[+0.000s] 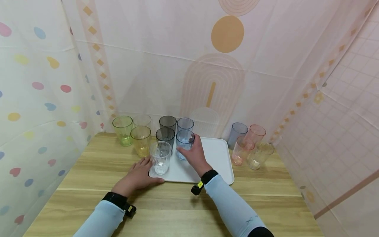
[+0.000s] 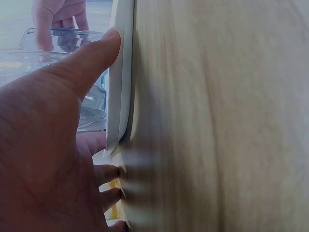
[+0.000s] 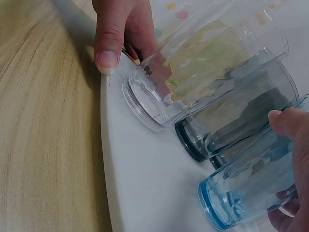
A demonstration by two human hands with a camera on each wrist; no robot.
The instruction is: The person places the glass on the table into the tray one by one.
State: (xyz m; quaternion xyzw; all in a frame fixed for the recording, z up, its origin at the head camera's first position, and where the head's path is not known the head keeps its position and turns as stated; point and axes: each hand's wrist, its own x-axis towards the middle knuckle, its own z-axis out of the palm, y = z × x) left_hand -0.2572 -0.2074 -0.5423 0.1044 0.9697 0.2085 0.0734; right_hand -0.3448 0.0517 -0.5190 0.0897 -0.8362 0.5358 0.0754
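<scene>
A white tray (image 1: 219,158) lies on the wooden table. On its left part stand a clear cup (image 1: 160,157), two dark grey cups (image 1: 165,135) and two blue cups. My right hand (image 1: 192,151) grips the nearer blue cup (image 1: 184,143), which stands on the tray; in the right wrist view my thumb (image 3: 285,121) wraps that blue cup (image 3: 246,193). My left hand (image 1: 143,171) lies flat at the tray's front left corner. Its thumb (image 2: 91,58) presses on the tray rim (image 2: 120,72), right by the clear cup (image 3: 193,72).
Off the tray to the left stand a green cup (image 1: 122,130), a yellow cup (image 1: 140,141) and a pale cup (image 1: 142,120). To the right stand a blue-grey cup (image 1: 238,133), two pink cups (image 1: 256,133) and a clear one (image 1: 260,154). Cloth walls close in three sides.
</scene>
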